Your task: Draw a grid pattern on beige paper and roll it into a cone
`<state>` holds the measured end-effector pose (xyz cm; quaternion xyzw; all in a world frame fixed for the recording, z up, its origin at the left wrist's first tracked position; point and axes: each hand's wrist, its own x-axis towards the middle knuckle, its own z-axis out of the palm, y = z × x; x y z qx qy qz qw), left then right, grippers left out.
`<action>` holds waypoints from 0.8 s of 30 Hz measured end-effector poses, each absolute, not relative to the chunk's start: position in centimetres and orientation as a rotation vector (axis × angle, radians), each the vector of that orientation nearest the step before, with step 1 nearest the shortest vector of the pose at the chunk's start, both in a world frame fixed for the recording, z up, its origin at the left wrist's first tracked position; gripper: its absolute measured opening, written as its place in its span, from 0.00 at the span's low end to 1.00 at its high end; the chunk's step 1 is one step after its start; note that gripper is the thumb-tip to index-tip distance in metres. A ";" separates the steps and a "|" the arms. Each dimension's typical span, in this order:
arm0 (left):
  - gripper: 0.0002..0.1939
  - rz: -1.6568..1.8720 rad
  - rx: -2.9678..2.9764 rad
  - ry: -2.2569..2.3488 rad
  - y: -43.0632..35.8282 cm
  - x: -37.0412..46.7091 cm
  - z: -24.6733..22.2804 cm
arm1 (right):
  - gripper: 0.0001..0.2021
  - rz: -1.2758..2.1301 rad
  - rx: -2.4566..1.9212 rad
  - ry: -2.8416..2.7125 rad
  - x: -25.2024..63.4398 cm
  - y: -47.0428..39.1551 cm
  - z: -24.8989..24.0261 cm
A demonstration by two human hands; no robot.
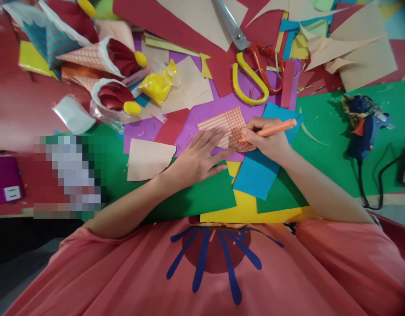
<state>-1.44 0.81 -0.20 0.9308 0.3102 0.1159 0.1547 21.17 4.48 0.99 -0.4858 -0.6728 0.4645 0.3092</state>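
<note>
A cream piece with orange lines lies on a purple sheet. The lines cross into a grid on its right part and run one way on its left. My left hand lies flat over its lower left edge, fingers spread, holding nothing. In my right hand is an orange marker, its tip against the piece's lower right part. A plain cream piece with a dark, curved right edge rests left of my left hand. Under my right hand is a blue sheet.
Large scissors with yellow and red handles lie beyond the lined piece. Cone shapes with yellow tips are at the upper left, beside a yellow packet. A blue glue gun with a black cord sits at the right. Paper scraps fill the upper right.
</note>
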 end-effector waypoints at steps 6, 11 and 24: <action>0.21 0.329 2.705 0.894 0.8 -1.4 -0.2 | 0.14 1.185 -1.285 -1.808 21.0 4.4 0.9; 0.22 0.344 2.706 0.891 0.8 -1.3 -0.2 | 0.14 1.285 -1.233 -1.820 21.0 4.4 1.1; 0.22 0.309 2.664 0.897 0.8 -1.4 -0.1 | 0.12 1.332 -1.235 -1.848 21.0 4.3 1.3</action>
